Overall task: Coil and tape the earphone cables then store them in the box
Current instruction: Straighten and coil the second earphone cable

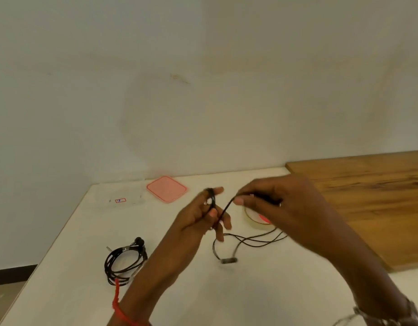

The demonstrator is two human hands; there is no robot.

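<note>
I log the clear box at the table's far left corner, contents not discernible, with its pink lid off beside it. The left hand's fingers grip the earphone cable wound round them, and the right hand pinches its strand (tape roll beneath). A second coiled set lies near the left edge.

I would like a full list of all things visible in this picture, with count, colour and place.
table: one, white, centre
wooden board: one, brown, right
lid: one, pink, far side of table
box: one, clear, left of lid
tape roll: one, clear, red core, right part of table
coiled earphone: one, black, front left of table
earphone cable: one, black, partly wound, rest trailing on table
wrist thread: one, red, left wrist
left hand: one, holds wound cable
right hand: one, pinches cable
</note>
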